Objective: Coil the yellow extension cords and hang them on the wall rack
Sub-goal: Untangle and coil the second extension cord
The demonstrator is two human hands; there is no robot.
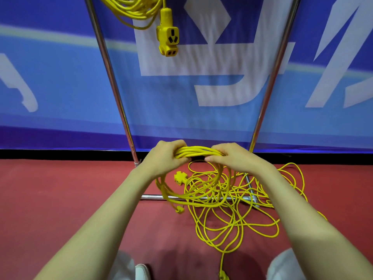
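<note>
Red floor [60, 188] meets a blue banner [60, 77] behind a chrome rack [111, 77]. Both hands clutch the top of a yellow coil [198, 151]: the left hand [165, 156] wraps round the gathered loops and the right hand [232, 156] pinches them alongside, likely to keep the turns together. Beneath sprawls a tangled cord [226, 188], uncoiled; another finished coil [131, 7] hangs on the rack above.

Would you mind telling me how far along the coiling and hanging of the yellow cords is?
Done: one coiled cord hangs up top between the rack poles, its socket block dangling. In hand: the left hand and right hand grip a second coil, not yet hung. Left: a loose tangle of cord lies on the red floor.
</note>
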